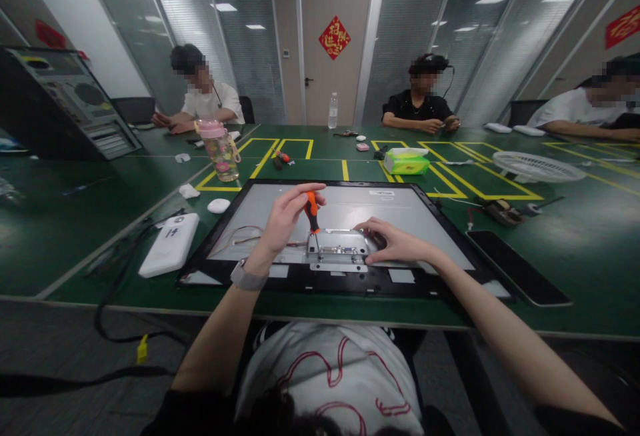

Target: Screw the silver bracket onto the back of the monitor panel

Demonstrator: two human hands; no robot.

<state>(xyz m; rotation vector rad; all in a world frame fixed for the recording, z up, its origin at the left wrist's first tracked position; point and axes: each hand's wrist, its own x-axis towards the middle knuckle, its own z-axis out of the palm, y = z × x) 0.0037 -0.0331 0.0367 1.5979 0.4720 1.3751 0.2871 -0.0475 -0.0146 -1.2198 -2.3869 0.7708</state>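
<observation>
An opened flat monitor panel (420, 223) with a black frame lies face down on the green table. Near its front edge sits a metal bracket (333, 244) with a row of ports and screw holes. My left hand (286, 217) is closed around the orange and black handle of a screwdriver (312, 211). Its shaft points down at the bracket's left part; the tip's exact contact is hard to see. At the bracket's right side, the thumb and fingers of my right hand (393, 241) grip its edge. Thin wires (240, 231) run left from the bracket across the panel.
Left of the panel lie a white power bank (170, 245) and a white oval case (219, 205). A pink-lidded bottle (218, 149), a green tissue pack (406, 161) and a white fan guard (537, 166) stand beyond. A black slab (517, 267) lies right. Several people sit opposite.
</observation>
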